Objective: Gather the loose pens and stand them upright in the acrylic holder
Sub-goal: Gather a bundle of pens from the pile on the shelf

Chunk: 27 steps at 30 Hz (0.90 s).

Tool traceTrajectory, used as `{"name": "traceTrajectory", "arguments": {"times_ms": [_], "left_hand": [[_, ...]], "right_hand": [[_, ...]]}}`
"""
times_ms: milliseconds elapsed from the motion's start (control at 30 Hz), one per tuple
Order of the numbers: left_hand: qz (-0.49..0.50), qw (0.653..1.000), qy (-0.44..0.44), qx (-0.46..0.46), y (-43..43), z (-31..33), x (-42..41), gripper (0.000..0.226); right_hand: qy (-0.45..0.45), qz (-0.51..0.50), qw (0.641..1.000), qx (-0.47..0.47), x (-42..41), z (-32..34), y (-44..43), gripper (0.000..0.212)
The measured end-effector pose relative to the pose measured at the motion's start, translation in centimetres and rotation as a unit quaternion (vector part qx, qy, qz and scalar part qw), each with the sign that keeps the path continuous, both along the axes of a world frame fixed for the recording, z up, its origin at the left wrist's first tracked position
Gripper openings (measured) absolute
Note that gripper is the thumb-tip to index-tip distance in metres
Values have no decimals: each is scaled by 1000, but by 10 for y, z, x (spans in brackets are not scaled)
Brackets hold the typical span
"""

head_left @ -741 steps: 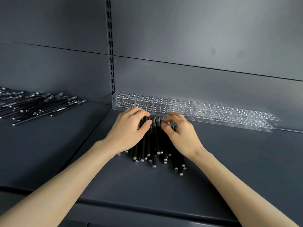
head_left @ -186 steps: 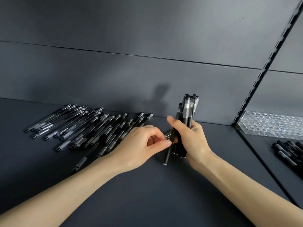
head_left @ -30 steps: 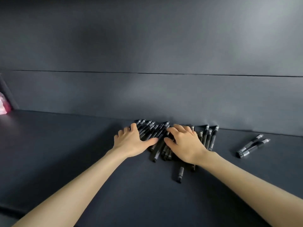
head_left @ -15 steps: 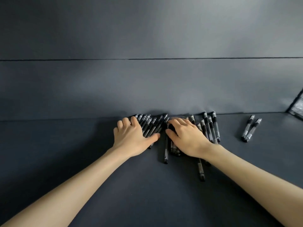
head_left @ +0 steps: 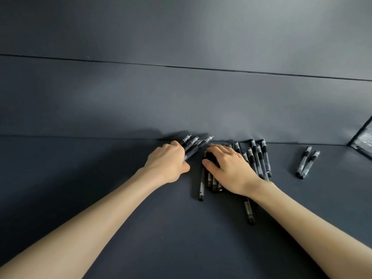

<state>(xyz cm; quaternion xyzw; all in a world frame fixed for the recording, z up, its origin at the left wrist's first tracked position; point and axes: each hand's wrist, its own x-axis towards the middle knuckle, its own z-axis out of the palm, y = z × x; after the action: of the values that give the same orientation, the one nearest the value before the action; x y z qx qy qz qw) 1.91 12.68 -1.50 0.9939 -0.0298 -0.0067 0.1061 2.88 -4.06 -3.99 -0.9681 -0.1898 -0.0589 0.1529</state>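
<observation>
Dark grey shelf [head_left: 100,178] across the lower frame; matching back panel [head_left: 141,97] rising behind it, upper frame; thin horizontal seam [head_left: 181,67] across the panel; dark slanted upright [head_left: 361,129] at the right edge.

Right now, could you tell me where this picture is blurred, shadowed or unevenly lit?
Head view: the pens gripped by the left hand look slightly blurred; those under the right hand lie in its shadow; light on the back panel brightens toward the upper right.

Dark shelf [head_left: 100,168], apparently metal; loose pens [head_left: 260,160]
</observation>
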Motion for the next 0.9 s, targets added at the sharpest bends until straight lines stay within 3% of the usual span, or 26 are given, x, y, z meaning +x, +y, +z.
{"name": "traceTrajectory", "arguments": {"times_ms": [167, 233, 300, 367, 433, 567, 667, 800, 900], "left_hand": [[-18, 1000, -1, -9, 5, 4, -1, 26], [-12, 997, -3, -78, 11, 5, -1, 26], [-34, 980, -18, -193, 18, 6, -3, 23], [-83, 948, -37, -306, 19, 9, -11, 12], [-119, 917, -46, -378, 17, 12, -21, 7], [-148, 877, -54, -454, 15, 13, -33, 17], [-149, 844, -35, -514, 18, 13, -34, 23], [-148, 818, -10, -556, 25, 11, -32, 22], [-155, 810, -16, -565, 24, 14, -32, 22]], "right_hand": [[-3, -4, 1000, 19, -2, 2, 2, 39], [-18, -9, 999, 44, -3, 5, 2, 46], [31, -6, 983, 179, -7, 18, 5, 58], [142, 10, 912, 384, -10, 35, 15, 77], [199, 22, 842, 502, -10, 50, 26, 83], [211, 93, 748, 623, -10, 73, 47, 36], [179, 111, 753, 624, -13, 80, 59, 12], [149, 149, 792, 573, -16, 84, 63, 13], [112, 206, 817, 526, -23, 93, 65, 25]]}}
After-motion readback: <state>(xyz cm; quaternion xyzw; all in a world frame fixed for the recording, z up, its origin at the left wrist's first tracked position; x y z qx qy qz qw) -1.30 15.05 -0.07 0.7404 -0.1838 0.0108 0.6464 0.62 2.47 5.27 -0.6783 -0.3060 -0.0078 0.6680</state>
